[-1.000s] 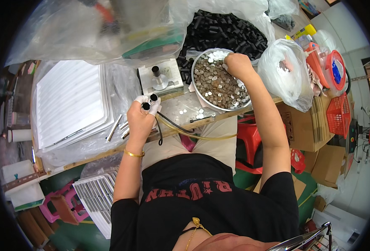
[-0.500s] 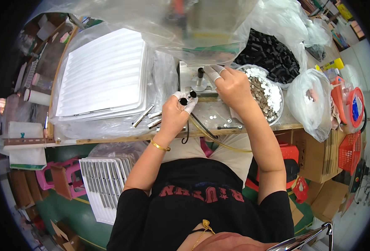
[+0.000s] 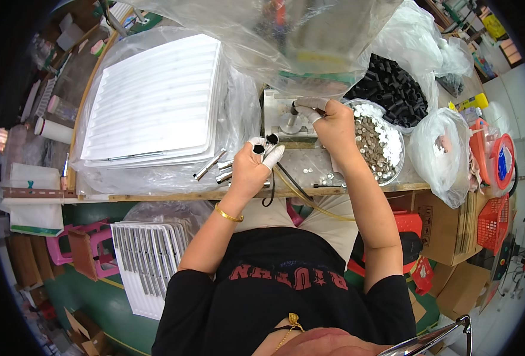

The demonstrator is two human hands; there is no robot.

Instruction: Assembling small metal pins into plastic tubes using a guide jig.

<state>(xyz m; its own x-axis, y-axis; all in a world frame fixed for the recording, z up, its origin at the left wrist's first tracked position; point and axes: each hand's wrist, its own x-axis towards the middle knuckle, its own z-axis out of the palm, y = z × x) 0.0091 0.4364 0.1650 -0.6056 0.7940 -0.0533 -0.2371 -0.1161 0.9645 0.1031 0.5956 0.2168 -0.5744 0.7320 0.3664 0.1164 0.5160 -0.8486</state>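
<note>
My left hand point(image 3: 253, 166), fingertips in white finger cots, grips two small black cylinders point(image 3: 265, 144) just above the bench edge. My right hand point(image 3: 329, 121) reaches to a small metal press fixture point(image 3: 286, 118) on the bench and pinches a small part at its round post point(image 3: 294, 110). Beside my right wrist sits a round metal bowl point(image 3: 387, 172) full of small silvery discs. A heap of black cylinders point(image 3: 390, 89) lies behind the bowl in clear plastic.
A stack of white ribbed trays point(image 3: 155, 101) under plastic fills the left bench. Metal rods point(image 3: 212, 166) lie near the bench edge. Tied plastic bags point(image 3: 443, 151), cardboard boxes point(image 3: 446, 231), a red basket point(image 3: 491, 222) and a pink stool point(image 3: 75, 249) surround me.
The view has swung left. My right hand left the bowl of discs and moved to the press fixture. My left hand stayed raised with the black cylinders.
</note>
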